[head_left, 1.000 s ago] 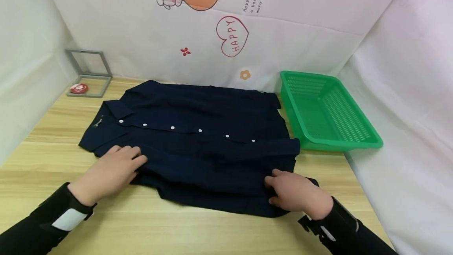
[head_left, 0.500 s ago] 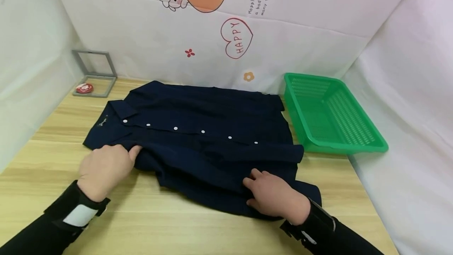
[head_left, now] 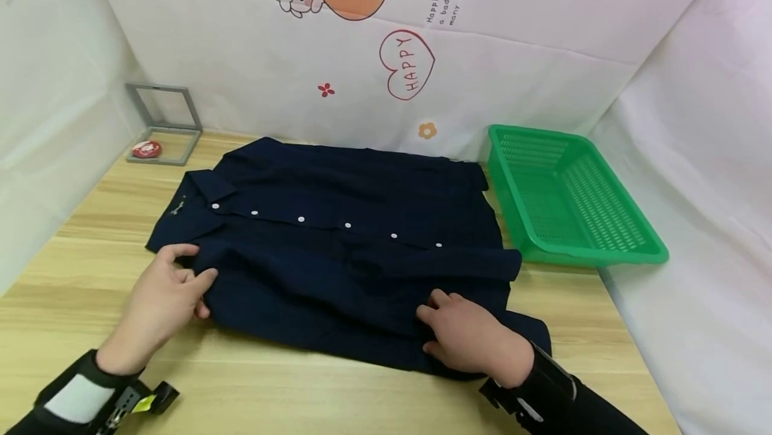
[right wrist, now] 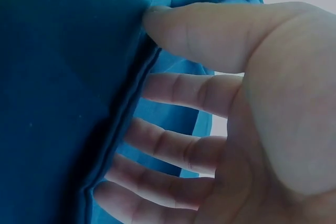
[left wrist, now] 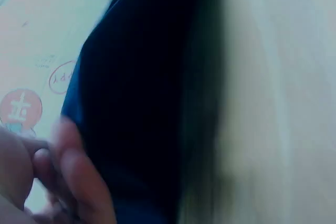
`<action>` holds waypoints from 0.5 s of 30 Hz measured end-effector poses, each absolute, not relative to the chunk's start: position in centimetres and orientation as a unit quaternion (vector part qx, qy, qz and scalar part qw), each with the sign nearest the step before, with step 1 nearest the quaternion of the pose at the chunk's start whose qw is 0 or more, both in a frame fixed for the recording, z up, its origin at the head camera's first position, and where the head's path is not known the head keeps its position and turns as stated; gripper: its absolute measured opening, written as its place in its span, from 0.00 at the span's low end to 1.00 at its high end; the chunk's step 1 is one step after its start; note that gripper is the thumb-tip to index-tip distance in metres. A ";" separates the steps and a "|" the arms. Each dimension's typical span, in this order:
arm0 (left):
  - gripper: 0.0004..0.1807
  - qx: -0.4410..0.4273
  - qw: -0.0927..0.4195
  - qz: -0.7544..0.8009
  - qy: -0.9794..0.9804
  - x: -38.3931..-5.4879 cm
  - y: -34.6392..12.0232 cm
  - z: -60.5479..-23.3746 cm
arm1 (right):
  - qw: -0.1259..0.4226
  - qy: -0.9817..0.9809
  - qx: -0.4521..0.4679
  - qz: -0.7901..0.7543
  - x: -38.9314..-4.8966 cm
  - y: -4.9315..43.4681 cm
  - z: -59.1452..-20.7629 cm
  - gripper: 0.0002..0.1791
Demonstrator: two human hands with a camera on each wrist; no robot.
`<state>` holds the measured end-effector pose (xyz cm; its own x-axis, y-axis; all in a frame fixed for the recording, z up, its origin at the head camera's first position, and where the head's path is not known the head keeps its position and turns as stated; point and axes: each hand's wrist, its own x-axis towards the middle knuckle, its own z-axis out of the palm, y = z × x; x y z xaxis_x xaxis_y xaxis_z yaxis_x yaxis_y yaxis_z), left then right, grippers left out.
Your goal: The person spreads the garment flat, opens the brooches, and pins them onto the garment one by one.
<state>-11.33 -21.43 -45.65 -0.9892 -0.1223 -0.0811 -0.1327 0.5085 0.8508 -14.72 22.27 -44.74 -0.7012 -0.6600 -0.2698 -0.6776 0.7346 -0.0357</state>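
A navy short-sleeved shirt [head_left: 338,187] with white buttons lies front up on the wooden table, its collar to the left. My left hand [head_left: 165,297] is at the near shoulder just below the collar, thumb and fingers pinching the cloth there. In the left wrist view, fingertips [left wrist: 68,132] meet the edge of the dark fabric, which is partly blurred. Farther right, my right hand [head_left: 470,338] pinches a fold along the shirt's near side. The right wrist view shows the thumb [right wrist: 173,27] and bent fingers along that fold.
A green plastic basket [head_left: 512,200] stands at the back right, close to the shirt's hem. At the back left is a grey hinged frame [head_left: 193,147] holding a red round item [head_left: 147,149]. White printed cloth [head_left: 350,113] walls in the table [head_left: 289,395].
My left hand has shifted left and toward me, turning, and the near sleeve there is now tucked out of sight. My right hand moved left along the shirt, then stayed put.
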 end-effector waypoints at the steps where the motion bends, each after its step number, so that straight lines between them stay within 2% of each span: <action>1: 0.37 -0.070 -0.005 0.450 0.890 -11.0 -21.5 -45.8 | 0.134 0.922 -0.363 0.033 -14.7 22.3 -44.7 0.19; 3: 0.40 -0.050 -0.008 0.374 0.926 -10.5 -21.7 -46.0 | 0.136 0.922 -0.361 0.033 -14.7 22.3 -44.7 0.19; 8: 0.56 0.011 0.014 0.263 0.965 -9.9 -21.2 -46.7 | 0.140 0.922 -0.358 0.038 -14.7 22.2 -44.7 0.19; 10: 0.56 0.000 0.022 0.296 0.955 -10.0 -21.0 -46.7 | 0.138 0.922 -0.359 0.040 -14.7 22.2 -44.7 0.19; 15: 0.46 -0.051 0.050 0.545 0.835 -10.9 -20.8 -46.1 | 0.134 0.922 -0.360 0.037 -14.6 22.2 -44.8 0.18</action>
<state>-10.87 -20.79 -46.13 -0.9897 -0.0306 -0.1395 -0.1401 0.4001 0.9057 -14.62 22.19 -44.79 -0.7044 -0.6552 -0.2729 -0.6749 0.7374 -0.0282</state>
